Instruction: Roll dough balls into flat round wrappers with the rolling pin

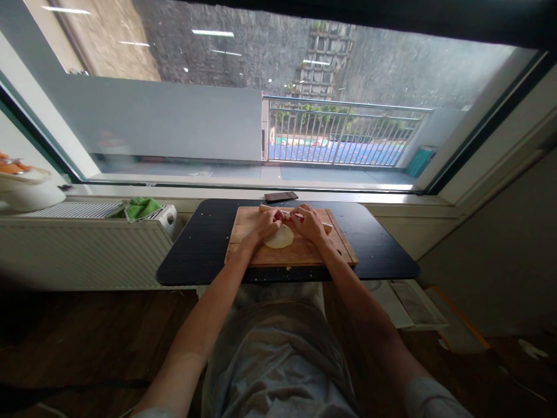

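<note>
A pale, flat round of dough [279, 237] lies on a wooden cutting board [237, 241]. Just behind the dough, a wooden rolling pin [328, 227] slants across the board, and its two ends show beyond my hands. My left hand [268, 223] is closed on the pin, with its fingers curled and the thumb side toward the middle. Close by on the right, my right hand [308, 222] is also closed on the pin, fingers bent over it. A small red patch shows by the right fingertips; what it is I cannot make out.
The board rests on a black table [191, 244] with crumbs on it. Behind the board lies a dark flat object [281, 197], near the windowsill [369, 198]. On the left are a radiator [100, 249], a green cloth [141, 208] and a white container [28, 190].
</note>
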`<state>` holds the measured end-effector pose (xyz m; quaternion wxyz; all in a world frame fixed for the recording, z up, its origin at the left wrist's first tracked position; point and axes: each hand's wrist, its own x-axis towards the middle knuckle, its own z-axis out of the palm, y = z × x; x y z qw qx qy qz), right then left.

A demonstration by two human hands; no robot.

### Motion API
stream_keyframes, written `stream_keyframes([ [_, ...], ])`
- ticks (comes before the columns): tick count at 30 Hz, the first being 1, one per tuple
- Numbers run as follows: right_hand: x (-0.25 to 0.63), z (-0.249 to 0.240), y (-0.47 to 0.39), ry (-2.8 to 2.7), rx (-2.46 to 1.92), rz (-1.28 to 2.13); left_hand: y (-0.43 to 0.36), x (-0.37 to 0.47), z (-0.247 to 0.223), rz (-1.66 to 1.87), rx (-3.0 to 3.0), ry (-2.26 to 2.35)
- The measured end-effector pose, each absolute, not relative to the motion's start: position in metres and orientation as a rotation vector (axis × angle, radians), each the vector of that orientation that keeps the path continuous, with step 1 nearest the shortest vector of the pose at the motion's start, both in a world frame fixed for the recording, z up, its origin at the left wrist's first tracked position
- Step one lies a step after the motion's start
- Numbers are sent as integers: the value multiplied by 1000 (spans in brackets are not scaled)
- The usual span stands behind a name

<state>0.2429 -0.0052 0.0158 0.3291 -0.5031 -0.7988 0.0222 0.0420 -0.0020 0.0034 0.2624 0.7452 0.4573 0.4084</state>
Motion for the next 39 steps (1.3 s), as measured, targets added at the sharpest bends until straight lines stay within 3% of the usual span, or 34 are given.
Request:
stream_keyframes([
  [20,241,12,-8,-1995,-1111,450,-1,40,1,1352,1794,1143],
  [28,243,6,0,-1965,-1055,319,-5,43,4,1245,1657,1269],
  [39,244,5,5,-1907,-926,387,-5,41,3,1328,1702,1053],
])
